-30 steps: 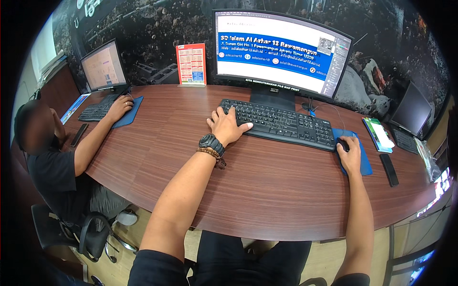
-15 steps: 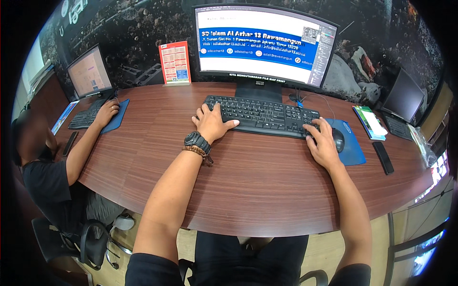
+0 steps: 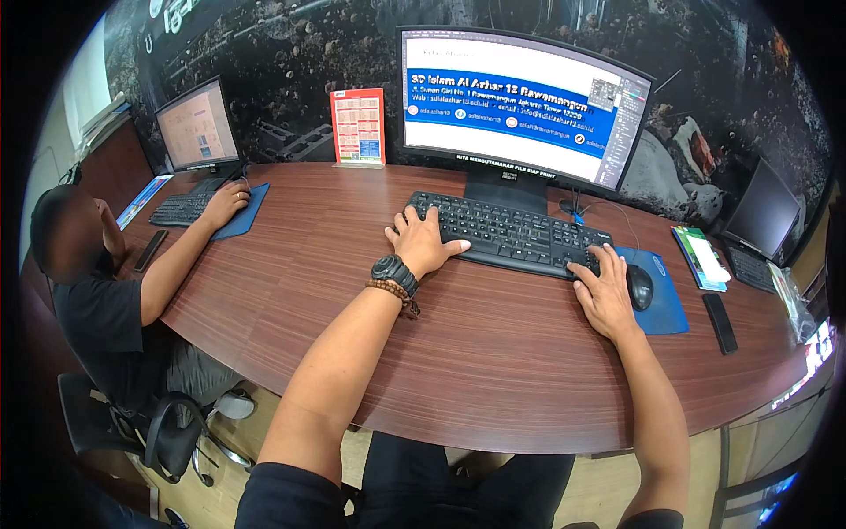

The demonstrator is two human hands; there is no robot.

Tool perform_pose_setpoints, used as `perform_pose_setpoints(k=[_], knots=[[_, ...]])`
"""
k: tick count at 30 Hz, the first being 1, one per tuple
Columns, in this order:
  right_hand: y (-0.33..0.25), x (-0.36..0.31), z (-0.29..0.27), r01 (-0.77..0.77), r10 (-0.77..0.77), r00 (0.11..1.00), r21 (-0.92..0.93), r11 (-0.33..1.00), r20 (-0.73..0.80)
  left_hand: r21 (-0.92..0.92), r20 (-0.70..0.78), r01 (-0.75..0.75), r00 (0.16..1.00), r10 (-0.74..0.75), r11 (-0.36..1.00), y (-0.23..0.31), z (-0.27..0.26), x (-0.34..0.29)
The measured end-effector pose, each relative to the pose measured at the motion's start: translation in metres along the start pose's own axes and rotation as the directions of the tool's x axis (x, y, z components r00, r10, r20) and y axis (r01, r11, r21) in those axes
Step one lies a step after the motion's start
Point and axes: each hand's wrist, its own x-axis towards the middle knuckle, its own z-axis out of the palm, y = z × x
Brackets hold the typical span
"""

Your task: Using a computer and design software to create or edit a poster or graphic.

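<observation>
Near the frame's centre, a black keyboard lies on the desk, left hand splayed wide on its left end, right hand on its right, fingers parted.

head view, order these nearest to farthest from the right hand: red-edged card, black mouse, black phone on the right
1. black mouse: just right of the right hand
2. black phone: farther right, past the blue mouse pad
3. red-edged card: far left, standing at the desk's back
</observation>
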Motion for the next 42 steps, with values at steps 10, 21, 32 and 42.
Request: perform_pose_setpoints(k=[10,21,32,42], knots=[[0.000,0.002,-0.002,0.003,-0.002,0.999,0.021,1.000,-0.046,0.004,-0.029,-0.011,1.000,0.011,1.000,-0.002,0.005,0.002],[0.072,-0.016,-0.009,-0.339,0.362,0.887,0.128,0.932,-0.286,0.047,-0.047,-0.005,0.999,0.007,0.999,0.000,0.004,0.001],[0.067,-0.016,-0.008,-0.372,0.413,0.885,0.204,0.906,-0.217,0.032,-0.009,0.008,1.000,-0.008,0.999,0.000,0.002,0.000],[0.074,-0.018,-0.005,-0.354,0.394,0.888,0.193,0.915,-0.236,0.048,-0.065,-0.002,0.998,0.005,0.999,0.001,0.009,0.002]])
